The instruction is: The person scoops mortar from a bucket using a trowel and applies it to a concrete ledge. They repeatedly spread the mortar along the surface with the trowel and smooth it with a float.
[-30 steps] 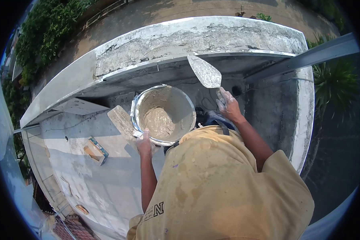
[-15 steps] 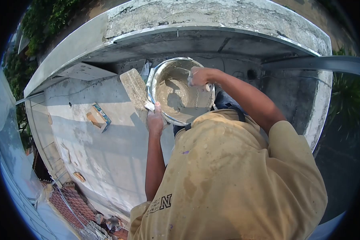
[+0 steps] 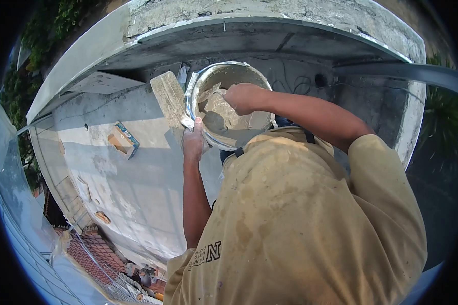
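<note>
A bucket [image 3: 265, 81] of wet grey mortar [image 3: 229, 116] stands in front of me, its rim smeared with the mix. My left hand [image 3: 192, 141] is closed at the bucket's left side, gripping a long rectangular plastering float [image 3: 167, 95] whose face is coated in mortar. The float slants up and left, beside the rim. Inside the bucket's mouth, my right hand [image 3: 243, 98] is closed round a trowel [image 3: 212, 93]; its handle is mostly hidden by the fingers, and mortar covers its blade. Grey residue marks both hands.
A rough concrete parapet [image 3: 259, 15] curves beyond the bucket. On the floor to the left lies an open cardboard box [image 3: 123, 141]. A metal beam [image 3: 412, 73] juts in at right, cables [image 3: 303, 84] lie near the wall, and red roof tiles [image 3: 94, 254] show lower left.
My right hand has moved left and turned within the bucket, bringing the mortar-covered trowel blade into view. The left hand still holds the float beside the rim.
</note>
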`<state>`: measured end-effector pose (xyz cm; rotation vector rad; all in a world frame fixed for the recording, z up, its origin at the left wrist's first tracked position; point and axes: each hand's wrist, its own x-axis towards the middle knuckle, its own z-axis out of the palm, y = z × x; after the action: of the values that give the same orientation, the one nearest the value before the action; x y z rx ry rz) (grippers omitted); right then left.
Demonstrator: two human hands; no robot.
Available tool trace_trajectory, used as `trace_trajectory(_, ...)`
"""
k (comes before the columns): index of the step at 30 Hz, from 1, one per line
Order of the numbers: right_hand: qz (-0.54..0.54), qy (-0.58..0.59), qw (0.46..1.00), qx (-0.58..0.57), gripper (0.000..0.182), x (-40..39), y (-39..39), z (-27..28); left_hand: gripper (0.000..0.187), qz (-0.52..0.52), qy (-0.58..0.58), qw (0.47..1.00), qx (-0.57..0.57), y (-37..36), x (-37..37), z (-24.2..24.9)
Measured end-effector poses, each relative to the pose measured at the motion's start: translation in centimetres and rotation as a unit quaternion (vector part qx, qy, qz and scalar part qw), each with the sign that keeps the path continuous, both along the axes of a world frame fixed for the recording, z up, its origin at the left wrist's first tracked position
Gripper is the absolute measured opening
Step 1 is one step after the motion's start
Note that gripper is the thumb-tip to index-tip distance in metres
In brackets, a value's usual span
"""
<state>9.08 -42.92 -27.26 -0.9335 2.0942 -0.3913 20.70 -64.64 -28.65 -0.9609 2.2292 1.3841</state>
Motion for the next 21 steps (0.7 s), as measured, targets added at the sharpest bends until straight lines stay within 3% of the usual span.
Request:
trace_trajectory(3,-0.028,0.022,0.999,-0.024,0.017,3.0,-1.6,-1.6,0.055,-0.045,-0.028,0.998,-0.044,-0.6,-0.8,-1.6)
trace_trajectory(6,0.106,-0.050,0.993,-0.020,0.018,5.5,1.6,-5.2,0.055,-0.055,-0.024,0.998,-0.021,0.5,-1.4,-0.7)
trace_trajectory(8,0.118,0.014,0.993,0.022,0.019,4.2,4.8,-5.5,0.055,-0.038,-0.007,0.999,-0.016,1.4,-1.4,-0.1)
trace_trajectory(11,0.094,0.071,0.991,0.070,0.020,0.9,7.6,-2.9,0.055,-0.009,0.012,0.999,-0.043,2.1,-1.3,-0.3)
trace_trajectory(14,-0.017,0.090,0.992,0.084,0.019,0.2,7.8,-3.3,0.054,-0.038,-0.008,0.995,-0.093,2.8,-1.3,0.1)
trace_trajectory(17,-0.065,0.032,0.992,0.105,0.024,3.1,6.1,-7.4,0.050,-0.044,0.022,0.993,-0.106,4.6,-1.6,1.6)
trace_trajectory(19,0.039,-0.085,0.992,0.084,0.032,5.2,5.1,-8.4,0.046,-0.046,0.044,0.994,-0.086,5.8,-1.6,2.5)
trace_trajectory(21,0.066,-0.220,0.971,0.064,0.034,5.8,4.2,-10.9,0.045,-0.040,0.036,0.995,-0.083,5.8,-1.6,1.9)
